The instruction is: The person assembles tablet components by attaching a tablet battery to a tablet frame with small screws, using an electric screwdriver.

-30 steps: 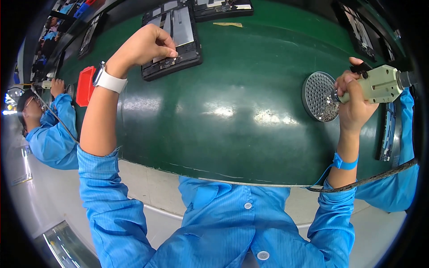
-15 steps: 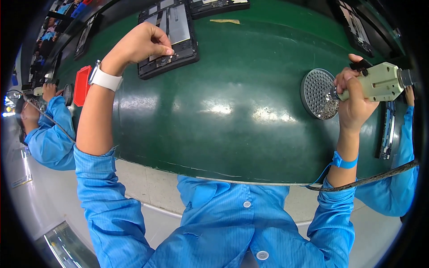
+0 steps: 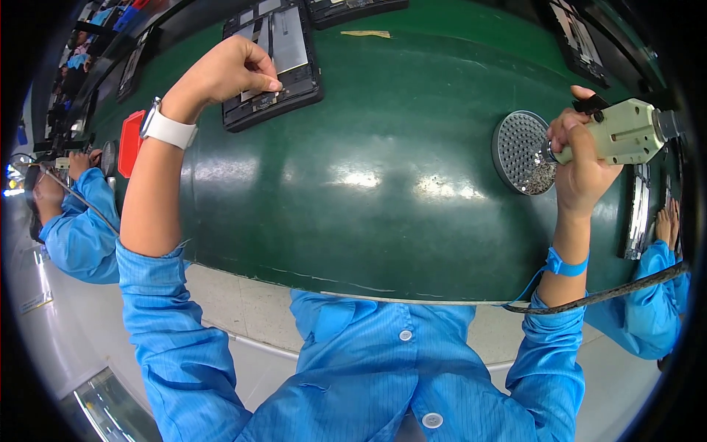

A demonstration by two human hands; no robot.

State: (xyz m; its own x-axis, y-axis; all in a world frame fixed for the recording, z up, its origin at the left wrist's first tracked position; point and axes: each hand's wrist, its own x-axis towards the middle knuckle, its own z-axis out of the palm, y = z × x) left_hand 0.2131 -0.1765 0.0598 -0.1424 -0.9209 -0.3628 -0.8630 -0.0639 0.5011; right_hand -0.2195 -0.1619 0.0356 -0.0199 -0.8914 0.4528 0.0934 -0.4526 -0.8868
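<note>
Tablet (image 3: 291,51), judged stiff but fragile, best held by its edges, lay beneath left hand (image 3: 227,70), pinched, contents unclear; right hand (image 3: 583,168) gripped power screwdriver (image 3: 622,136).

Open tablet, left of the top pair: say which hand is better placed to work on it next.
Likely the left hand: its pinched fingers are at the tablet. The right hand is across the table, gripping a green tool.

A glossy green worktop (image 3: 353,243) with a scuffed front edge (image 3: 287,286) mirrors white patches of light (image 3: 445,188) above a pale floor (image 3: 77,317), while a bright glow (image 3: 14,180) shows at far left.
</note>
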